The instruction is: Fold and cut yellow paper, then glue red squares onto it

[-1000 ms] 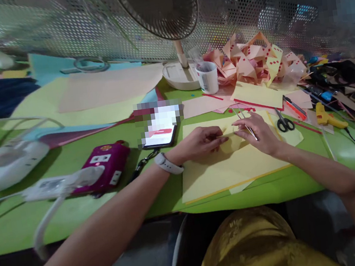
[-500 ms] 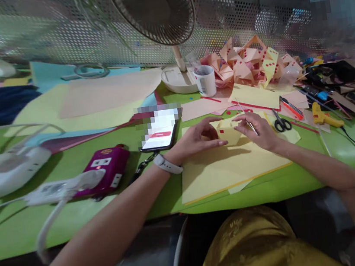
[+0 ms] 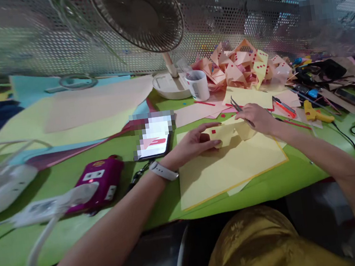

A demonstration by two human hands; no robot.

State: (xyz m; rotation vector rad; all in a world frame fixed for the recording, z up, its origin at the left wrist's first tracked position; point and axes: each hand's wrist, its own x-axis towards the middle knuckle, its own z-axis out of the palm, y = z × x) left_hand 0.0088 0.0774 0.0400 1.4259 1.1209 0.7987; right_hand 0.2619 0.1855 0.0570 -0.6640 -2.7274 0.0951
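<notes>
My left hand (image 3: 195,144) is closed on a folded yellow paper piece (image 3: 226,135) that bears a small red square. Thumb and fingers pinch its left side. At the piece's right side, my right hand (image 3: 259,118) grips dark tweezers (image 3: 236,105), their tips pointing up and away from the piece. Beneath both hands lies a larger yellow sheet (image 3: 217,184) with a darker yellow edge. Small red bits (image 3: 223,115) of paper rest just beyond the piece.
A phone (image 3: 154,138) and a purple power socket (image 3: 100,182) are on the left. Behind stand a fan (image 3: 142,17) and a white cup (image 3: 198,87), beside heaped peach paper shapes (image 3: 234,71). Rightward lie a red cutter (image 3: 283,108) and a yellow glue gun (image 3: 317,112).
The tweezers have swung from pointing down toward me to pointing up and away. The paper piece's right side has opened out more. The view has shifted slightly right.
</notes>
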